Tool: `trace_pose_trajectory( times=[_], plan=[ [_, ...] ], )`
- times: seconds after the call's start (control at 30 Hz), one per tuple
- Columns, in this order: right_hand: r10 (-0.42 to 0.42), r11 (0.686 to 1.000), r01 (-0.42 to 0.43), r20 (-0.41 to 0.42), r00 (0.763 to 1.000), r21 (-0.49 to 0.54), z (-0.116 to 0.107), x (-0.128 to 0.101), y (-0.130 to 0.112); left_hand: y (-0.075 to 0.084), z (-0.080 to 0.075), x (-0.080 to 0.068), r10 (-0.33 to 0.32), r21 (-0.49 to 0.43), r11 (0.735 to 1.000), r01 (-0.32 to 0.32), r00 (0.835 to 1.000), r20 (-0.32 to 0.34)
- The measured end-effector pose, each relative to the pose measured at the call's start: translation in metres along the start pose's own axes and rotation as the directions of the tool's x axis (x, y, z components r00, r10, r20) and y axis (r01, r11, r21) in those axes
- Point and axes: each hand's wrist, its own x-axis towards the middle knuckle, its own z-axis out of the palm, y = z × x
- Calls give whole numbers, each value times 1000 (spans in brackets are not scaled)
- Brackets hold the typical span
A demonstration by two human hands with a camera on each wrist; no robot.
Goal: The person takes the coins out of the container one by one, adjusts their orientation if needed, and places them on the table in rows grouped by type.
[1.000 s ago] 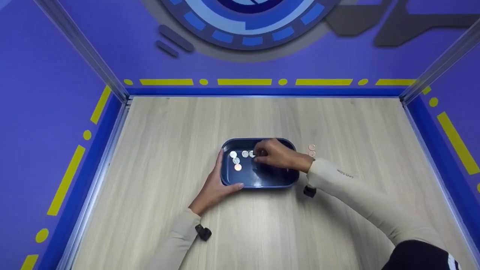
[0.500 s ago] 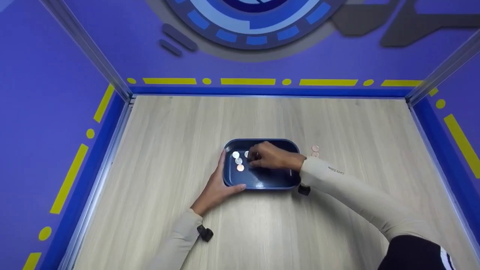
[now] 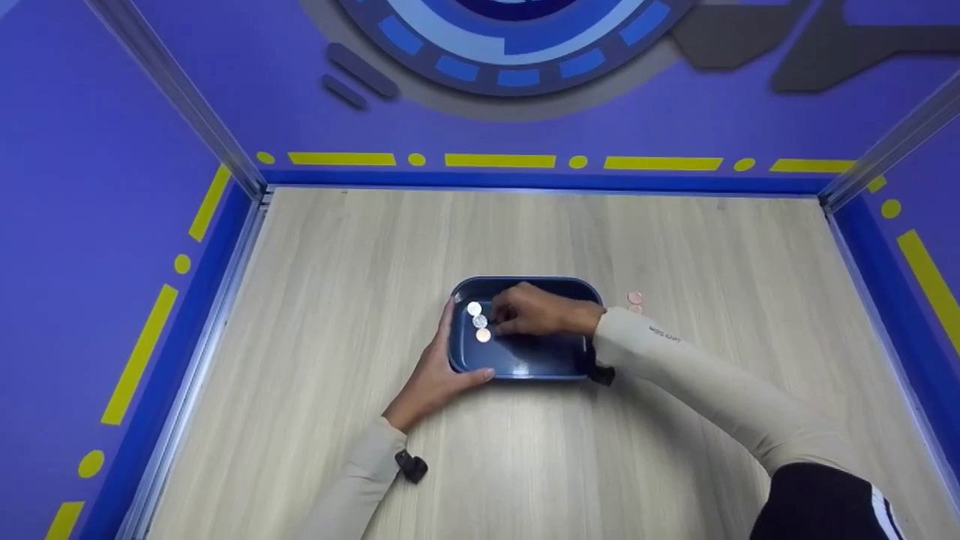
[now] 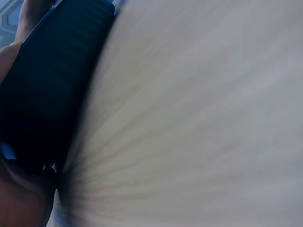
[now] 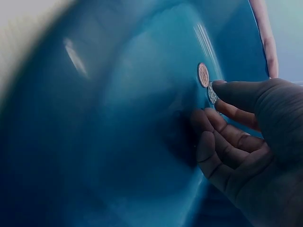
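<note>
Coins (image 3: 480, 321) in tray (image 3: 544, 356), arranging step prob. in hand: L hand (image 3: 436, 373) grips tray's left end, R hand (image 3: 534, 310) inside tray, hold unclear; next likely needs fine pinch.

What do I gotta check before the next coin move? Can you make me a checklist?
1. Dish held: ok, the left hand holds its left end.
2. Right hand in place: ok, its fingers reach inside the dish.
3. Coins in the dish easy to see: ok, three show, left of those fingers.
4. Coin in the right fingers: cannot tell.
5. All coins together: not ok, two copper-coloured coins lie on the table, right of the dish.
</note>
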Motion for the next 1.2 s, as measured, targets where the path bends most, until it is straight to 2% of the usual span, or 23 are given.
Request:
trace_pose_trajectory(
  times=[0.33, 0.67, 0.77, 1.03, 1.2],
  plan=[
    [-23, 999, 20, 70, 997, 40, -2, 10, -1, 0, 0, -1, -19, 20, 1000, 19, 1000, 4],
    [-34, 994, 25, 81, 996, 107, 1, 19, 8, 2, 0, -1, -8, 15, 1000, 8, 1000, -1],
    [-39, 996, 32, 82, 996, 83, 3, 21, 8, 6, 1, -2, -6, 1, 1000, 6, 1000, -2],
    [-43, 998, 47, 90, 995, -46, 3, 26, -1, 0, 0, -1, -6, 38, 999, 6, 1000, 12],
    [-59, 995, 67, 97, 994, -75, 3, 26, -3, 0, 0, -1, -2, 39, 999, 2, 1000, 9]
  ],
)
